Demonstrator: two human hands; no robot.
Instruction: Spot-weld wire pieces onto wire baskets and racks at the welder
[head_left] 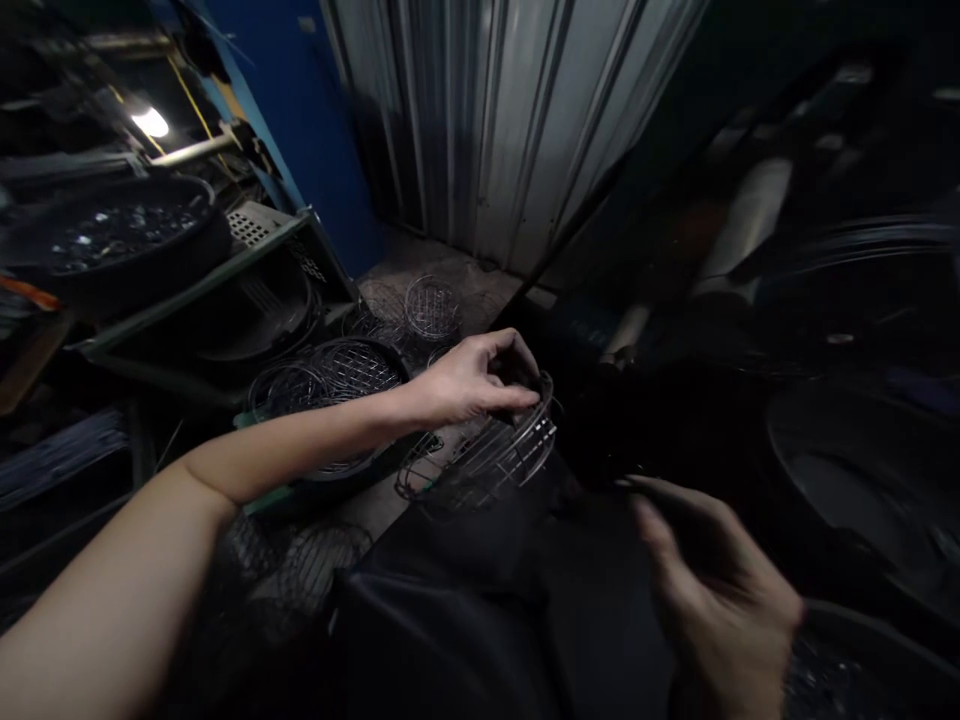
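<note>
My left hand [465, 380] reaches forward and grips the top rim of a round wire cage [502, 460], which lies tilted over my dark-clothed lap. My right hand [720, 600] hovers low at the right, blurred, fingers curled toward a thin dark shape by its fingertips. Whether that hand holds anything is too dark to tell. Just left of the cage, under my forearm, several similar round wire guards [337, 375] are stacked.
More wire guards [431, 305] lie on the floor near a corrugated metal wall [510, 120] and a blue panel [315, 130]. At the left, a black tub [112, 240] of shiny pieces rests on a green shelf frame [202, 285]. Dark basins [847, 470] crowd the right.
</note>
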